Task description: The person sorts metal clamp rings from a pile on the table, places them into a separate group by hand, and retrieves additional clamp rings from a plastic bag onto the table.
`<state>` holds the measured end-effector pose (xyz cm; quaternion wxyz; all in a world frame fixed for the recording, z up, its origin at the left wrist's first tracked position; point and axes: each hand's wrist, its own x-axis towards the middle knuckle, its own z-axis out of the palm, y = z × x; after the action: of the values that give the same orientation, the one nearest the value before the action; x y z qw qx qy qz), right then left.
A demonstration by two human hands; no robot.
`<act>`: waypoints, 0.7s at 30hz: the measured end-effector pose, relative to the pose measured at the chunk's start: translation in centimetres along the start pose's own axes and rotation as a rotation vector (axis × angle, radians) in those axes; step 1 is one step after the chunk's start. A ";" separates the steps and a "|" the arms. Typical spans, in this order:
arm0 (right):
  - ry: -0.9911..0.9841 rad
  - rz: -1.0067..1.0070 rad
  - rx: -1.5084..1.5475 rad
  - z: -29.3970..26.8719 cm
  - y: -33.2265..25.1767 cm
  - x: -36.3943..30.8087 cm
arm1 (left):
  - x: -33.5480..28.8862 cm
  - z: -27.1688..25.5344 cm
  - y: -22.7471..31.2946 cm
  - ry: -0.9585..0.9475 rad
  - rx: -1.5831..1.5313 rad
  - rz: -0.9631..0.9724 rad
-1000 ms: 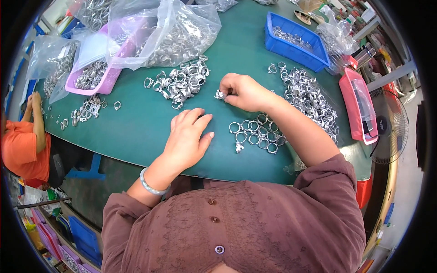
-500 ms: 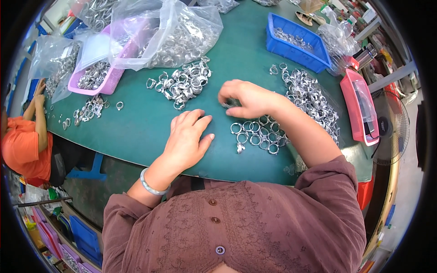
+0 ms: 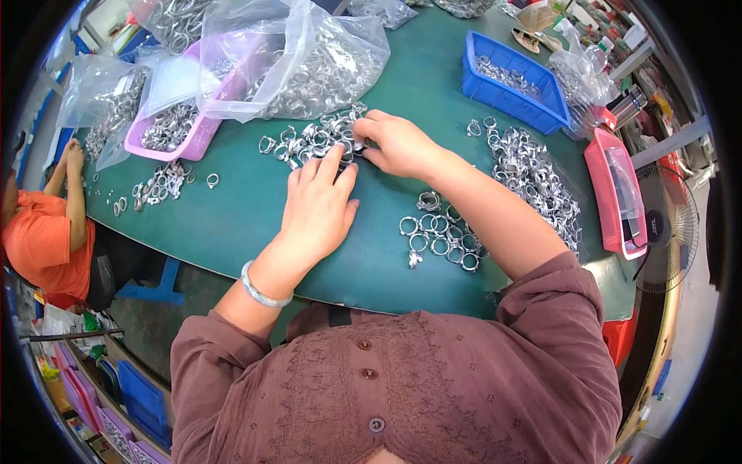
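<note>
Silver metal rings, each with a small raised lug, lie in a loose pile (image 3: 305, 143) on the green table. My left hand (image 3: 318, 203) rests palm down at the near side of that pile, fingers stretched, the index fingertip among the rings. Against the pile's right edge, my right hand (image 3: 398, 145) curls thumb and fingers around a metal ring, mostly hidden by the fingers. Below my right forearm, several rings lie flat side by side in a group (image 3: 440, 236), one small stack at its far end. A larger heap of rings (image 3: 533, 182) spreads right of that forearm.
A clear plastic bag (image 3: 332, 73) of rings and a purple basket (image 3: 199, 138) stand far left. The blue basket (image 3: 516, 108) holds small metal parts. A pink basket (image 3: 599, 182) and a fan (image 3: 668, 224) are at right. A person in orange (image 3: 46, 240) sits left.
My right hand has moved left and away from me, from above the flat group to the ring pile. My left hand has shifted forward to the pile. A ring stack now shows in the group.
</note>
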<state>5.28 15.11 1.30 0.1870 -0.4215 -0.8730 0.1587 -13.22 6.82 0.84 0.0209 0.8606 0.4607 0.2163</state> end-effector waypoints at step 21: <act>-0.325 0.012 0.179 -4.1 2.5 -3.1 | -0.1 -0.3 0.1 0.106 -0.052 0.067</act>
<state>10.63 14.66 3.21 0.0796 -0.3772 -0.8715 0.3031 -13.33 6.66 1.14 0.0117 0.8620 0.4262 0.2739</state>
